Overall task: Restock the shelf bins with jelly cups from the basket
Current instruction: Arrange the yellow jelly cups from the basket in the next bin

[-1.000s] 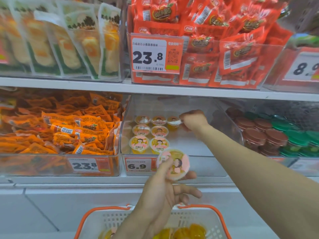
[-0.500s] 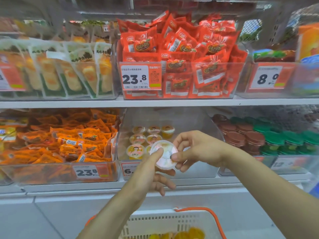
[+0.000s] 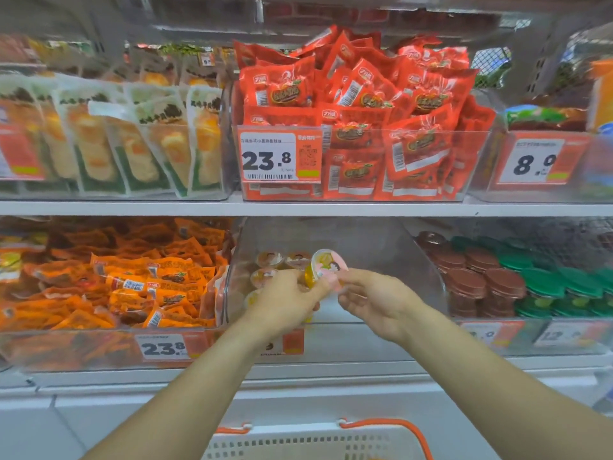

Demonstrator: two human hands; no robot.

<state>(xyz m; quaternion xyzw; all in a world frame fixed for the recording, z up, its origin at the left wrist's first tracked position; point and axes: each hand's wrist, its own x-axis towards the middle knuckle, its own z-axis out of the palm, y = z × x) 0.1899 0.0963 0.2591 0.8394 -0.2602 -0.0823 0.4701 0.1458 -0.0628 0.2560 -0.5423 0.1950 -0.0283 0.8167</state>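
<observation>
A jelly cup (image 3: 326,265) with a pink cartoon lid and yellow jelly is tilted on its side over the front of the clear shelf bin (image 3: 232,293). My left hand (image 3: 285,303) holds its base from the left. My right hand (image 3: 374,297) pinches the lid edge from the right. A few more jelly cups (image 3: 270,258) stand in rows at the left of the bin, partly hidden by my left hand. The right half of the bin holds none. The white basket (image 3: 298,443) with an orange handle sits at the bottom edge, its contents out of view.
A bin of orange snack packets (image 3: 149,287) stands left of the jelly bin. On the right is a bin of brown and green lidded cups (image 3: 497,280). The white shelf board (image 3: 298,207) above carries red packets (image 3: 365,111) behind a 23.8 price tag.
My right hand came back out of the bin and met my left hand at the cup. Both hands then carried the cup up and forward over the bin's front.
</observation>
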